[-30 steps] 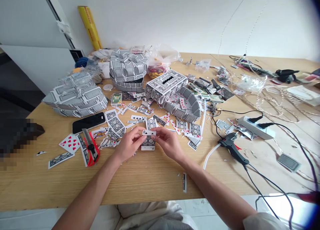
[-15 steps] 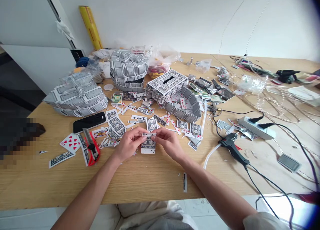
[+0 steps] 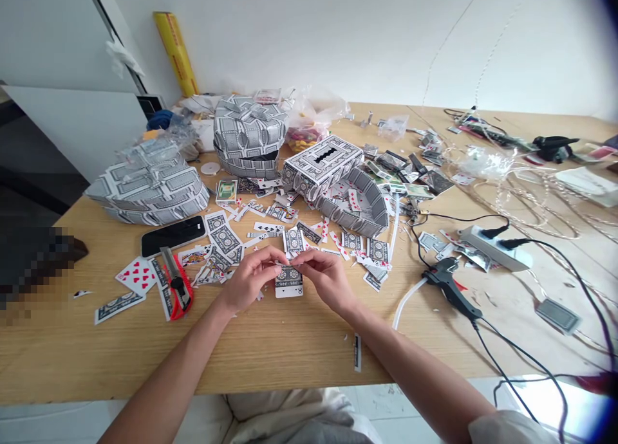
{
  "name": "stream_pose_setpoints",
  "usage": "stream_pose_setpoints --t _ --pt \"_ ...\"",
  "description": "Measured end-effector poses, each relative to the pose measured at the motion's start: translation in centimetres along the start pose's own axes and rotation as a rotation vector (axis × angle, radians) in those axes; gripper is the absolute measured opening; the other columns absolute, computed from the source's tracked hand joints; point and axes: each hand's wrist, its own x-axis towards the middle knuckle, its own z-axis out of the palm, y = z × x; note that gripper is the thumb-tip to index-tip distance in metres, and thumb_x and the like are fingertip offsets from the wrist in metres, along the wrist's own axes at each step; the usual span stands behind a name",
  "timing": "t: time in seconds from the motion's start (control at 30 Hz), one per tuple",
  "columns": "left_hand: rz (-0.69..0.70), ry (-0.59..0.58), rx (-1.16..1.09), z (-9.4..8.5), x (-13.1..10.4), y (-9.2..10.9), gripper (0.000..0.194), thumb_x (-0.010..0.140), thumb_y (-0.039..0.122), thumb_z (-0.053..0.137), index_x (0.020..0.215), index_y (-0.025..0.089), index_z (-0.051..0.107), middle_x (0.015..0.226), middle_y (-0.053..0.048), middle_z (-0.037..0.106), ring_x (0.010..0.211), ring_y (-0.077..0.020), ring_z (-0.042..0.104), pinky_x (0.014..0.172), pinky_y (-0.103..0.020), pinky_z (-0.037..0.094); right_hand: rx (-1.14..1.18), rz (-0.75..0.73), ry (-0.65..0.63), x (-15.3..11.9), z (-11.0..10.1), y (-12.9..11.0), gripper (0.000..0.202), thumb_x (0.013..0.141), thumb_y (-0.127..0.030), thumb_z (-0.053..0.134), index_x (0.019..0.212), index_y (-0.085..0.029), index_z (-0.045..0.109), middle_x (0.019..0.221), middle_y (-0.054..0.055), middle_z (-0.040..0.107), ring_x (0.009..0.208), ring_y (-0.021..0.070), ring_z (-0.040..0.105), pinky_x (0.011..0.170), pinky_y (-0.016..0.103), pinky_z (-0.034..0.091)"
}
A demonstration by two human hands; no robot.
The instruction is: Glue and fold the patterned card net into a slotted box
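Observation:
Between my hands is a folded playing card, its patterned back facing up and a white strip with an 8 along the near edge. My left hand pinches its left side with thumb and forefinger. From the other side, my right hand has its fingertips closed at the card's top edge. The fingertips nearly meet there and hide part of the card. Just beyond lies another patterned card on the table, among cut card scraps.
A red utility knife and a black phone lie to the left. Card-covered boxes stand at the back. On the right are a glue gun, a power strip and loose cables.
The white strip at the card's top edge has gone out of sight under my fingers. My right fingertips have moved inward toward the left ones.

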Motion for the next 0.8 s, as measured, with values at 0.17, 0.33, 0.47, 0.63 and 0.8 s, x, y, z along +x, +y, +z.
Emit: stream_pose_setpoints --t 0.17,0.33,0.47,0.63,0.8 --pt "-0.017 0.109 0.073 0.5 0.3 -0.5 0.028 0.098 0.049 0.067 0.097 0.021 0.067 0.083 0.0 0.069 0.071 -0.0151 0.061 0.064 -0.025 0.045 -0.144 -0.074 0.073 -0.1 0.3 0.4 0.011 0.088 -0.03 0.077 0.087 -0.023 0.085 0.088 0.007 0.082 0.08 0.0219 0.073 0.076 0.034 0.056" --pt "-0.061 0.136 0.041 0.7 0.5 -1.5 0.027 0.096 0.043 0.071 0.107 0.023 0.057 0.095 -0.003 0.077 0.077 -0.0163 0.069 0.063 -0.024 0.046 -0.166 -0.019 0.01 -0.3 0.2 0.0 0.015 0.088 -0.029 0.073 0.095 -0.023 0.085 0.09 0.006 0.082 0.079 0.021 0.071 0.071 0.032 0.054" --pt "-0.027 0.112 0.059 0.6 0.3 -1.8 0.027 0.098 0.043 0.07 0.112 0.023 0.059 0.099 -0.005 0.079 0.081 -0.0186 0.075 0.067 -0.026 0.052 -0.053 0.044 -0.025 -0.3 0.2 -0.4 0.026 0.089 -0.036 0.077 0.111 -0.022 0.081 0.095 0.005 0.081 0.086 0.0209 0.072 0.077 0.032 0.056" --pt "0.064 0.091 0.181 0.9 0.1 -1.5 0.019 0.103 0.038 0.063 0.116 0.024 0.063 0.1 -0.004 0.081 0.092 -0.0196 0.077 0.079 -0.028 0.055 -0.093 0.083 -0.032 0.2 0.4 0.0 0.035 0.083 -0.052 0.086 0.095 -0.019 0.083 0.091 0.008 0.082 0.079 0.0217 0.071 0.074 0.034 0.054" --pt "0.027 0.158 0.167 0.9 0.2 -1.4 0.027 0.096 0.047 0.073 0.108 0.023 0.072 0.084 0.0 0.079 0.073 -0.0171 0.07 0.067 -0.027 0.051 -0.182 -0.046 0.038 0.0 0.0 -0.1 0.03 0.086 -0.05 0.085 0.088 -0.02 0.084 0.084 0.008 0.081 0.073 0.0206 0.068 0.068 0.032 0.052"
